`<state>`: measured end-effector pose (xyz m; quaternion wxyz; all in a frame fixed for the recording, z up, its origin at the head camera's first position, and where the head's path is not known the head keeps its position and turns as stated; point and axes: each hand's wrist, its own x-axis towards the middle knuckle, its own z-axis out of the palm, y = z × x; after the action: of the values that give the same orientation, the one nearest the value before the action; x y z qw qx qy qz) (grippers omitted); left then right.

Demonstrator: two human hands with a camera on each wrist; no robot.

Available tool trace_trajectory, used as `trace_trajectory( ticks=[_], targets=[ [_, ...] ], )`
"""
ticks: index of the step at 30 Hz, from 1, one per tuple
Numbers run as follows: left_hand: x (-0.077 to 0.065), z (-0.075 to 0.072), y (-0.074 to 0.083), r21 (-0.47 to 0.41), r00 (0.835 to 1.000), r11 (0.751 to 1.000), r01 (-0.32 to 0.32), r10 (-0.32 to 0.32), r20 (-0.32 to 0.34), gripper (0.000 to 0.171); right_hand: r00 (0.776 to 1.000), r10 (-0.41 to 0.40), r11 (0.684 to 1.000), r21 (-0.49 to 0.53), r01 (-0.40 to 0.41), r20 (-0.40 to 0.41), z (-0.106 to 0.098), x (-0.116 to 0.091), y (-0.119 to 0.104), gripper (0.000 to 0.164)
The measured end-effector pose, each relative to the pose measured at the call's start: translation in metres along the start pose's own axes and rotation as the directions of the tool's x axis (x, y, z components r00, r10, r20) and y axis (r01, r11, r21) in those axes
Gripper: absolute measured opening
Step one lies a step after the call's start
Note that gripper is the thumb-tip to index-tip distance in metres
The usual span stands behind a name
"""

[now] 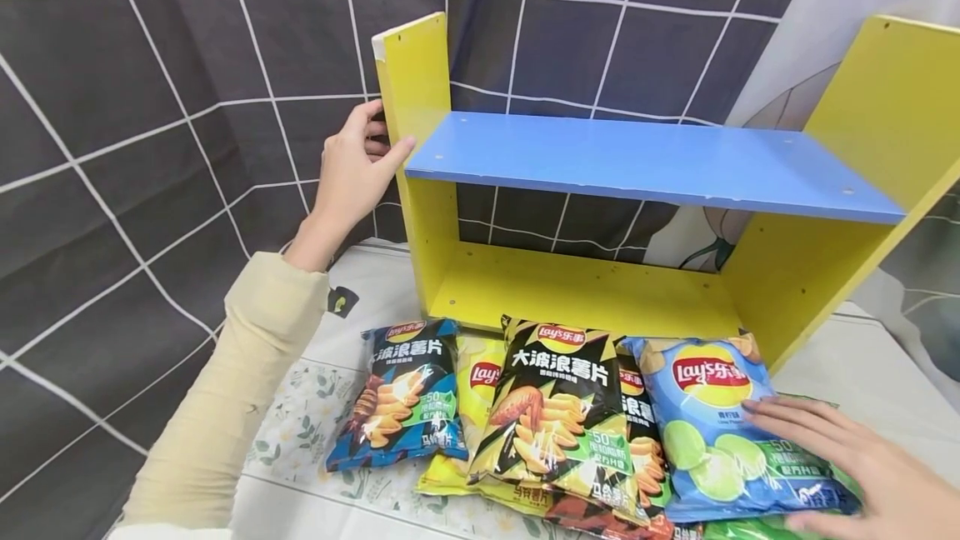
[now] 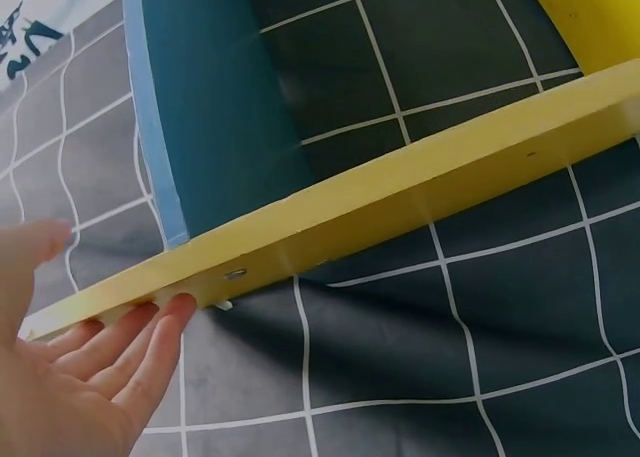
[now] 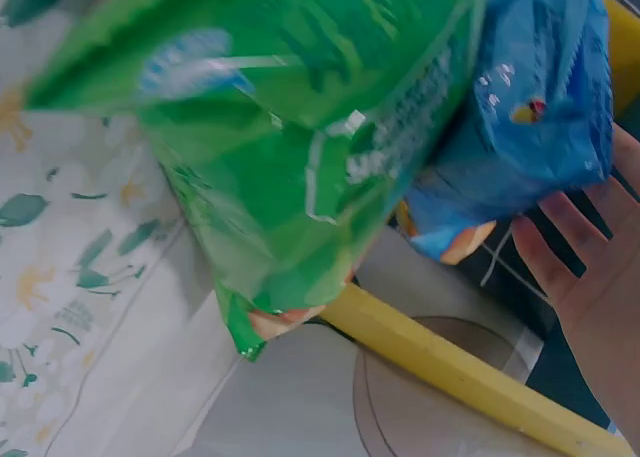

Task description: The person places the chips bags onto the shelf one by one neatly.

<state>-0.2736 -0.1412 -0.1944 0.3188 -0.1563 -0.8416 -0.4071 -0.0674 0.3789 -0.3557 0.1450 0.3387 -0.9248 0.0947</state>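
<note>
Left hand (image 1: 352, 161): thumb apart, fingers touching shelf (image 1: 645, 161), three o'clock. Right hand (image 1: 873, 465): fingers extended, touching blue bag (image 1: 716, 423), ten o'clock.

Smooth-looking painted board, that was the shelf (image 1: 585, 277), its blue plank (image 1: 645, 161) catching a soft sheen! In front of the shelf, glossy, crinkled plastic film flashed on the lime bag (image 1: 716, 415) and the black bag (image 1: 551, 377); behind it, the checked curtain (image 1: 558, 57) was matt, softly folded cloth.
</note>
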Motion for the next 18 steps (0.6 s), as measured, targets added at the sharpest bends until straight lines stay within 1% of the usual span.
trace_trajectory(
  ticks=[4,6,8,10,13,18],
  targets=[
    [0.005,0.004,0.000,-0.001,1.000,1.000,0.014,-0.014,-0.020,0.051,0.998,-0.058,0.998,-0.021,0.059,0.019,0.004,0.001,-0.004,0.100],
    [0.006,0.005,0.000,-0.008,0.999,1.000,0.017,-0.017,-0.027,0.050,0.997,-0.069,0.997,-0.033,0.070,0.032,0.006,0.001,-0.007,0.105],
    [0.007,0.007,-0.001,-0.009,0.999,1.000,0.015,-0.016,-0.036,0.048,0.997,-0.058,0.997,-0.052,0.061,0.057,0.009,0.001,-0.010,0.110],
    [0.008,0.007,-0.001,-0.013,0.999,1.000,0.018,-0.019,-0.045,0.046,0.996,-0.028,0.996,-0.080,0.035,0.083,0.013,0.000,-0.012,0.114],
    [0.010,0.008,-0.002,-0.017,0.998,1.000,0.021,-0.022,-0.059,0.043,0.996,-0.017,0.989,-0.142,0.029,0.085,0.018,0.000,-0.011,0.113],
    [0.013,0.010,-0.004,-0.025,0.997,0.999,0.027,-0.029,-0.075,0.042,0.999,-0.037,0.973,-0.225,0.043,0.030,0.024,0.000,-0.011,0.104]
  ],
)
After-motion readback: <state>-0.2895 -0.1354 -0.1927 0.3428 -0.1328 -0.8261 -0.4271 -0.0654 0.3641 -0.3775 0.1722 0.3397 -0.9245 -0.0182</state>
